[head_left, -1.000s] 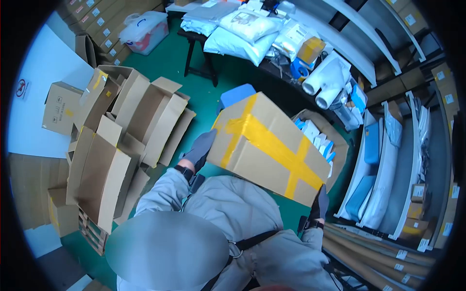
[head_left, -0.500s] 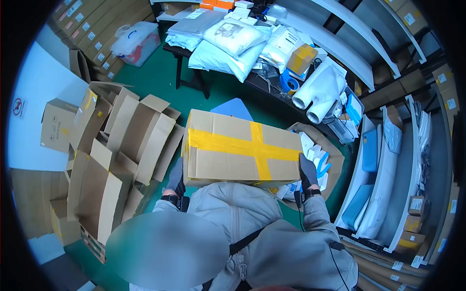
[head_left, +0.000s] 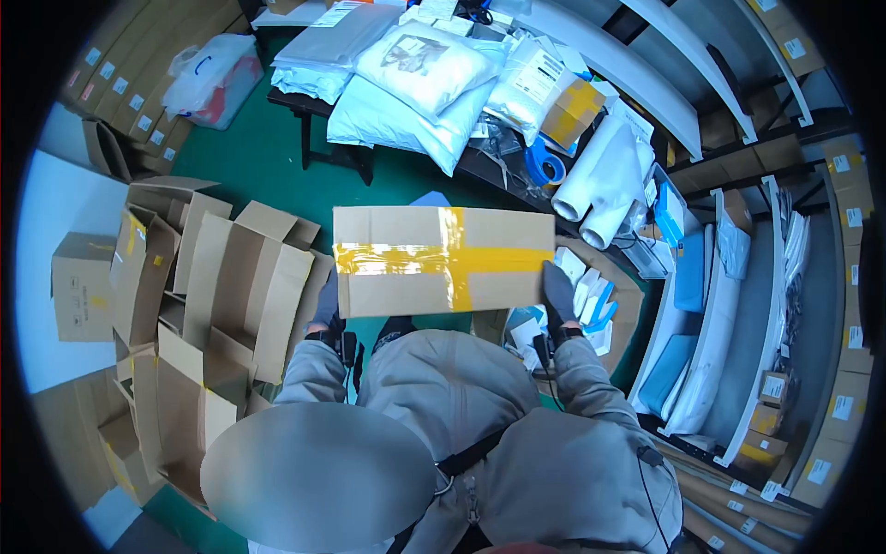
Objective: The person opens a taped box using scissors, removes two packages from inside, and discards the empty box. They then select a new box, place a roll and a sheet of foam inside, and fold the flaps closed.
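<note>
Filling the right side of the frame, tall shelving [head_left: 749, 323] is the largest thing in view, with the dark table [head_left: 480, 167] along the upper middle, loaded with plastic-wrapped parcels [head_left: 429, 65]. A cluster of open cartons [head_left: 245, 277] takes up the left, their flaps standing up. Next in size comes the taped box [head_left: 397, 226], in the middle of the frame, closed and crossed with yellow tape, its long side running left to right. It is held up in front of the body, so the step in hand looks like carrying or turning it. Just beyond its lower right end sits a carton of small packs [head_left: 630, 305]. The left hand [head_left: 327, 300] has its grip on the box's left end, its fingers partly hidden, and the right hand [head_left: 557, 294] is closed against the right end, near the lower corner. Any next move calls for even support from both grips, and for clearance between that right end and the packs. Smallest is the blue tape roll [head_left: 544, 166] at the table's edge.
</note>
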{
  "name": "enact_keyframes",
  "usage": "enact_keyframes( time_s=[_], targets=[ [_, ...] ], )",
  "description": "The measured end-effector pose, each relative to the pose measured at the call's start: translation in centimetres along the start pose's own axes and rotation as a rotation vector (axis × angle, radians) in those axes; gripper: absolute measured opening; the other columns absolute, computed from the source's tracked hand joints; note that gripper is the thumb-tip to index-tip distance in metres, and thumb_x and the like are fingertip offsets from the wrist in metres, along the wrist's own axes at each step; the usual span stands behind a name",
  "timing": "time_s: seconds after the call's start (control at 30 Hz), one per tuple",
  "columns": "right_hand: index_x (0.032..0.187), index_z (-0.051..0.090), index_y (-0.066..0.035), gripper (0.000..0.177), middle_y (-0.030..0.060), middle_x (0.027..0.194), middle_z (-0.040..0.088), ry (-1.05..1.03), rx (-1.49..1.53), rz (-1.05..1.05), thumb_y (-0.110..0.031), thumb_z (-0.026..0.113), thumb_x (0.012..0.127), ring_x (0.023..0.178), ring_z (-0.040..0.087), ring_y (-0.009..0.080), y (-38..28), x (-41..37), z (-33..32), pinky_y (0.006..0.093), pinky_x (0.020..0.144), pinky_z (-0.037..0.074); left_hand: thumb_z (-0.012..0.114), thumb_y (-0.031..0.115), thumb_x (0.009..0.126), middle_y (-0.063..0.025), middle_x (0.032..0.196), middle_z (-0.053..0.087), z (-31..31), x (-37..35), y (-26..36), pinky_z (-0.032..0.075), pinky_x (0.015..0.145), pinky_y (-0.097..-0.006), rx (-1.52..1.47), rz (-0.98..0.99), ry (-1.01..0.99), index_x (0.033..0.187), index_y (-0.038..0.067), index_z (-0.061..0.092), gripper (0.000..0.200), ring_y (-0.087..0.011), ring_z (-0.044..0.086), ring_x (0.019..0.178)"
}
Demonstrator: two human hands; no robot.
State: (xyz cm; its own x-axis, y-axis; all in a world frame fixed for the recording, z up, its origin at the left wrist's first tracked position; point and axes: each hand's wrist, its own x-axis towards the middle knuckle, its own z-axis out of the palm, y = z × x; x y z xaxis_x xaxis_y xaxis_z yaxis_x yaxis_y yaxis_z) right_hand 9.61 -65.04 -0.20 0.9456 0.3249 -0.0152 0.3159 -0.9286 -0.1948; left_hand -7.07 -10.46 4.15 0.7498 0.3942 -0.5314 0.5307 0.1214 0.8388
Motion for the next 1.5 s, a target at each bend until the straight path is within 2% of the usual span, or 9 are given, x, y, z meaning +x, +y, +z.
enact_keyframes(
  time_s=[0.07, 0.17, 0.3, 0.47, 0.57, 0.93, 1.0, 1.37, 1.5],
  targets=[
    [0.141, 0.054, 0.002, 0.048, 0.0292, 0.147, 0.056, -0.387, 0.057, 0.154, -0.033, 0.051, 0.109, 0.117, 0.067, 0.0472, -3.2, 1.7, 1.5, 0.0519, 0.1, 0.055, 0.058, 0.046, 0.107, -0.0202, 0.134, 0.07, 0.1, 2.2, 0.5, 0.053, 0.101, -0.0372, -0.193, -0.13, -0.017, 0.149, 0.008, 0.06, 0.057, -0.0257, 0.068, 0.12],
    [0.155, 0.044, 0.003, 0.077, 0.0283, 0.161, 0.043, -0.108, 0.166, 0.524, -0.049, 0.061, 0.1, 0.131, 0.06, 0.0487, -7.6, 1.6, 3.8, 0.0483, 0.113, 0.049, 0.06, 0.041, 0.105, -0.0263, 0.128, 0.071, 0.2, 6.9, -1.5, 0.055, 0.097, -0.0396, 0.46, 0.248, -0.091, 0.15, 0.011, 0.06, 0.054, -0.0303, 0.071, 0.113],
    [0.157, 0.046, 0.003, 0.093, 0.0269, 0.159, 0.05, -0.148, 0.284, 0.655, -0.059, 0.068, 0.09, 0.141, 0.055, 0.0454, -9.4, 2.8, 1.7, 0.0457, 0.116, 0.046, 0.064, 0.038, 0.105, -0.0238, 0.124, 0.075, 2.2, 9.0, 0.3, 0.056, 0.094, -0.0415, 0.408, -0.046, -0.039, 0.151, 0.009, 0.058, 0.055, -0.0319, 0.074, 0.105],
    [0.147, 0.058, 0.003, 0.078, 0.0262, 0.147, 0.062, -0.27, 0.363, 0.764, -0.053, 0.069, 0.093, 0.136, 0.06, 0.0426, -9.3, 6.1, -3.5, 0.0455, 0.113, 0.048, 0.068, 0.035, 0.103, -0.0221, 0.122, 0.076, 2.3, 10.1, -3.7, 0.056, 0.092, -0.0431, 0.362, -0.039, -0.014, 0.151, 0.009, 0.058, 0.056, -0.033, 0.075, 0.103],
    [0.139, 0.066, 0.001, 0.066, 0.0245, 0.135, 0.07, 0.126, 0.441, 0.523, -0.048, 0.069, 0.094, 0.13, 0.065, 0.0403, -10.5, 9.5, -5.9, 0.0448, 0.111, 0.05, 0.071, 0.033, 0.101, -0.0145, 0.107, 0.08, 2.2, 9.2, -3.1, 0.056, 0.084, -0.0392, 0.336, 0.125, 0.099, 0.144, 0.006, 0.065, 0.051, -0.0249, 0.075, 0.093],
    [0.131, 0.071, -0.005, 0.056, 0.0235, 0.126, 0.073, 0.251, 0.088, 0.136, -0.045, 0.068, 0.092, 0.119, 0.069, 0.0417, -9.2, 28.2, 0.3, 0.0498, 0.102, 0.054, 0.071, 0.029, 0.098, -0.0205, 0.113, 0.08, 3.3, 3.9, -0.4, 0.057, 0.089, -0.0395, 0.534, -0.128, 0.152, 0.138, 0.004, 0.068, 0.048, -0.0301, 0.077, 0.101],
    [0.122, 0.073, -0.009, 0.043, 0.023, 0.12, 0.074, -0.09, 0.112, 0.274, -0.041, 0.065, 0.094, 0.113, 0.071, 0.0427, -8.3, 29.9, 1.5, 0.053, 0.097, 0.056, 0.071, 0.027, 0.096, -0.0199, 0.113, 0.08, 4.5, 2.3, 0.2, 0.057, 0.09, -0.0385, 0.514, -0.087, 0.226, 0.139, 0.003, 0.067, 0.049, -0.029, 0.077, 0.1],
    [0.117, 0.077, -0.005, 0.046, 0.026, 0.117, 0.075, -0.394, 0.099, 0.17, -0.042, 0.075, 0.09, 0.113, 0.07, 0.0453, -3.9, 32.1, 3.3, 0.0529, 0.095, 0.055, 0.078, 0.03, 0.088, -0.0203, 0.121, 0.077, 7.4, 4.2, 2.4, 0.056, 0.096, -0.0389, 0.368, 0.015, 0.483, 0.148, 0.007, 0.062, 0.066, -0.0304, 0.076, 0.111],
    [0.12, 0.076, -0.002, 0.044, 0.0256, 0.116, 0.076, -0.25, 0.208, 0.226, -0.037, 0.072, 0.093, 0.11, 0.072, 0.0414, -5.0, 29.1, 1.7, 0.0514, 0.096, 0.054, 0.078, 0.034, 0.084, -0.021, 0.118, 0.077, 7.1, 6.2, 2.2, 0.057, 0.095, -0.0433, 0.498, 0.115, 0.538, 0.143, 0.009, 0.066, 0.065, -0.0353, 0.075, 0.11]
  ],
)
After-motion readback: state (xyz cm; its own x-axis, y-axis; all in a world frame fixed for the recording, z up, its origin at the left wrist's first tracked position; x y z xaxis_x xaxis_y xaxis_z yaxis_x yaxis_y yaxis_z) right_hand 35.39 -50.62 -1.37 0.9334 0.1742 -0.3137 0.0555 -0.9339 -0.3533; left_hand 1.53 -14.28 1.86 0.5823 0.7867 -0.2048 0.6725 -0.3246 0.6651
